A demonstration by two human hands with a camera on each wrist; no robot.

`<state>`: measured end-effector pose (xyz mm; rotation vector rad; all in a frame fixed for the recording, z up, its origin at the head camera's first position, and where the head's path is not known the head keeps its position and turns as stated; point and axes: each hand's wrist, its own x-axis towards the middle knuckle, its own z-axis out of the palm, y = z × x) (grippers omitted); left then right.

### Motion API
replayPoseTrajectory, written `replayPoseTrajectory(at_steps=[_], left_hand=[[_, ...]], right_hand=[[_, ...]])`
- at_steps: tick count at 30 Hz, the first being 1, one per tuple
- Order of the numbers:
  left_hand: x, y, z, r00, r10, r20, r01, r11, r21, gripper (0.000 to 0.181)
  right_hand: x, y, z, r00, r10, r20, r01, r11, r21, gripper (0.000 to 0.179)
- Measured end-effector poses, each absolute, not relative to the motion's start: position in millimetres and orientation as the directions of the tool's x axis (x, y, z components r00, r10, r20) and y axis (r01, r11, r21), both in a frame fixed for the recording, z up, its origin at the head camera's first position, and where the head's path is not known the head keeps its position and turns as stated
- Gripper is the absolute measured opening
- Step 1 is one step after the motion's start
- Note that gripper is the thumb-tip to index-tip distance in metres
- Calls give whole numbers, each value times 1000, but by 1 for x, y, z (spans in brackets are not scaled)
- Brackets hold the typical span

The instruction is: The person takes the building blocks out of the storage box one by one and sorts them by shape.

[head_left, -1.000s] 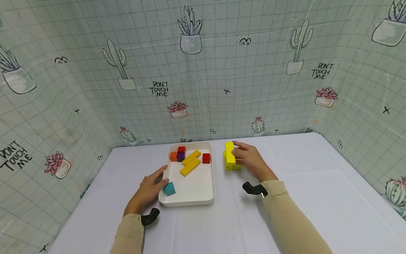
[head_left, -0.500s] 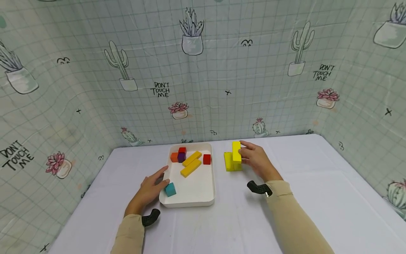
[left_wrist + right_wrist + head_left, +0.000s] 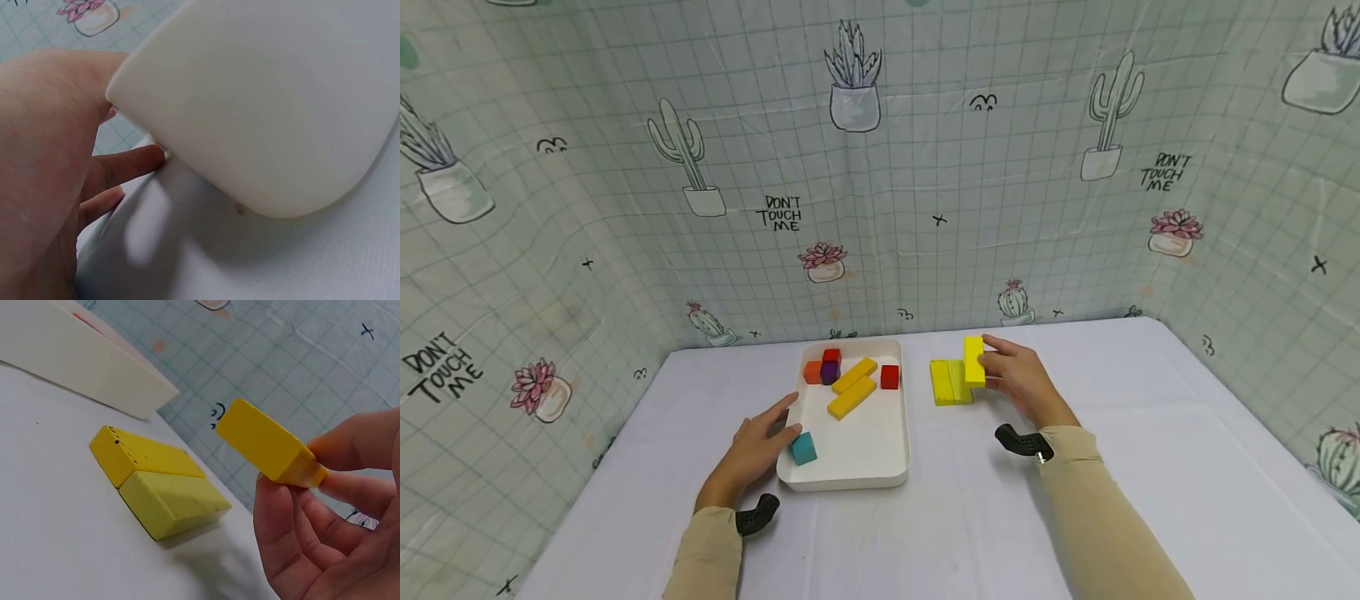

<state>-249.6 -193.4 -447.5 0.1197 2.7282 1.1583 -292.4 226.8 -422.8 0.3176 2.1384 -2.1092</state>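
A rectangular yellow wooden block [image 3: 973, 361] is pinched between the thumb and fingers of my right hand [image 3: 1028, 387], raised above the table; the right wrist view shows air beneath this block [image 3: 262, 440]. Two more blocks, a yellow one [image 3: 150, 453] and a paler yellow-green one [image 3: 175, 503], lie side by side on the cloth just left of that hand. My left hand [image 3: 748, 454] holds the left wall of a white tray [image 3: 868, 450], thumb over the rim near a teal cube [image 3: 803, 448]. In the left wrist view its other fingers touch the tray's outside [image 3: 250, 119].
Inside the tray lie two yellow bars [image 3: 852, 397], a red cube [image 3: 890, 377] at the right wall, and orange [image 3: 813, 372], purple [image 3: 830, 372] and red blocks at the back left. A white cloth [image 3: 1135, 467] covers the table. A cactus-print curtain [image 3: 910, 150] encloses it behind and at both sides.
My right hand has moved right with its block, from over the two yellow blocks to their right edge, so both now show. The left hand and tray have stayed in place.
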Motion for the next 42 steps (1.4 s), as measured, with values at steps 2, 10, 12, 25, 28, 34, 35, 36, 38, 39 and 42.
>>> replayPoseTrajectory(at_steps=[2,10,12,25,28,34,35,36,38,39,42], left_hand=[[-249,-194,-448,-982,133,-132,-2,697,717,63],[-248,-192,-446,-980,144,-135,4,699,716,62],[-249,-192,-446,-981,143,-130,8,703,712,62],[-252,-193,-447,-982,127,-142,-15,691,722,62],[-252,-194,-447,-982,124,-146,-20,692,722,62],[-252,-194,-446,-981,143,-130,4,690,724,61],[-251,-194,-446,-981,145,-127,8,691,723,61],[-251,-194,-446,-981,148,-122,14,691,722,61],[-251,-194,-446,-982,147,-121,14,692,722,61],[-251,-195,-446,-982,146,-122,13,692,722,61],[-251,-195,-447,-982,145,-123,12,692,722,62]], right_hand=[[-294,228,-424,-969,65,-237,239,23,-971,59],[-302,238,-435,-967,58,-248,253,120,-960,60],[-303,240,-437,-969,41,-245,248,125,-961,60],[-315,243,-438,-964,-9,-265,243,369,-897,60],[-317,242,-439,-961,-20,-276,246,392,-886,59],[-318,243,-439,-960,-29,-279,238,437,-868,58],[-319,242,-439,-961,-31,-273,231,447,-864,58],[-319,242,-439,-962,-29,-270,228,458,-859,57],[-319,241,-438,-966,-32,-258,209,492,-845,56],[-319,241,-437,-968,-34,-250,199,508,-838,56],[-318,240,-436,-972,-33,-234,175,561,-809,54]])
